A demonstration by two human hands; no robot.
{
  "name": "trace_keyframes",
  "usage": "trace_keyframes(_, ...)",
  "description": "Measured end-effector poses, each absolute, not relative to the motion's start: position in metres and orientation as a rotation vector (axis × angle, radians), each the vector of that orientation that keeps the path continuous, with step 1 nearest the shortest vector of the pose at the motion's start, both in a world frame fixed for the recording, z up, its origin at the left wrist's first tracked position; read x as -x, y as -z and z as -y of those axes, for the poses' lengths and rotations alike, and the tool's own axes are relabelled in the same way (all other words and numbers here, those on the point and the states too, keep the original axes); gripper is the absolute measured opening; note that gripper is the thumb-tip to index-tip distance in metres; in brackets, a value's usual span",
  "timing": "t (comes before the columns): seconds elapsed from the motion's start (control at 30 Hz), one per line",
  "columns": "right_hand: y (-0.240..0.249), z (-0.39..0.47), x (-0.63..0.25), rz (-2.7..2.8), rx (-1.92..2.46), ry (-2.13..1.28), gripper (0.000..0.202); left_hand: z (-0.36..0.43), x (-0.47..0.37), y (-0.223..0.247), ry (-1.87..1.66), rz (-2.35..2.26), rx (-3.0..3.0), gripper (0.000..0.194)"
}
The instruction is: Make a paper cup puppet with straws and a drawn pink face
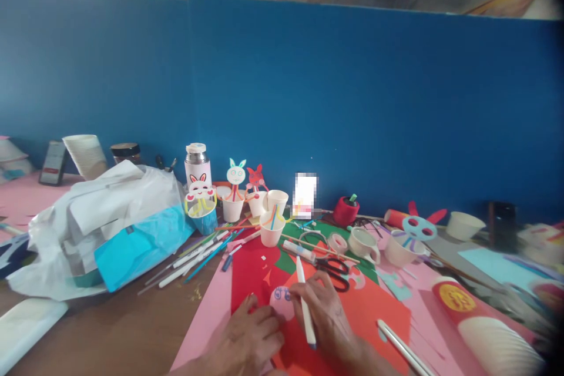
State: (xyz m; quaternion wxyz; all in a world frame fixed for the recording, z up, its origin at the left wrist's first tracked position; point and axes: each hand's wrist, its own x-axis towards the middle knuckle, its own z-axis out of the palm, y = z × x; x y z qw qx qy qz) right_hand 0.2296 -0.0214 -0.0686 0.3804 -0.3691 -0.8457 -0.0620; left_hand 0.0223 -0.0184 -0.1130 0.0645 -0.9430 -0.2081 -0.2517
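The right hand [324,308] grasped a white marker [301,275] over a pink paper circle [281,305] with blue-drawn eyes.
The circle lay on red and orange paper between the hands, its lower part hidden; the left hand [258,329] rested beside it, fingers curled, whether gripping anything impossible to tell. Beyond, a blue cup [204,224] held yellow strips, a white cup [232,211] a round-faced figure; a bright panel [305,191] was pixelated, unreadable.

Two hands [324,310], one held pen [305,302], one pink disc [281,308]
Two drawn eyes [278,294], four eared heads [236,174], one flask [197,158], one blue cup [204,224], at least three loose white pens [183,270]
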Motion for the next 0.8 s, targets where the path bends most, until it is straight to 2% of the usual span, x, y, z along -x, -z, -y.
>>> trace_keyframes(0.1,0.068,0.027,-0.231,2.227,0.875,0.019,0.032,0.027,-0.021,0.091,0.736,0.648,2.885,0.044)
trace_keyframes(0.17,0.064,0.03,-0.231,2.199,0.887,-0.034,0.034,0.035,-0.019,0.065,0.667,0.705,2.971,0.038)
trace_keyframes(0.3,0.05,0.032,-0.228,2.02,0.96,-0.089,0.028,0.042,-0.015,0.027,0.553,0.575,3.148,0.023)
trace_keyframes(0.43,0.036,0.038,-0.219,1.902,0.994,-0.222,0.023,0.043,-0.016,0.031,0.618,0.36,3.183,0.023)
trace_keyframes(0.6,0.024,0.053,-0.204,1.965,0.868,-0.409,0.026,0.049,-0.024,0.04,0.64,0.129,3.182,0.01)
trace_keyframes(0.7,0.022,0.056,-0.201,2.011,0.785,-0.441,0.025,0.045,-0.022,0.035,0.753,0.182,3.191,0.018)
trace_keyframes(0.8,0.025,0.051,-0.205,1.826,0.896,-0.612,0.019,0.034,-0.014,0.029,0.768,0.453,3.126,0.024)
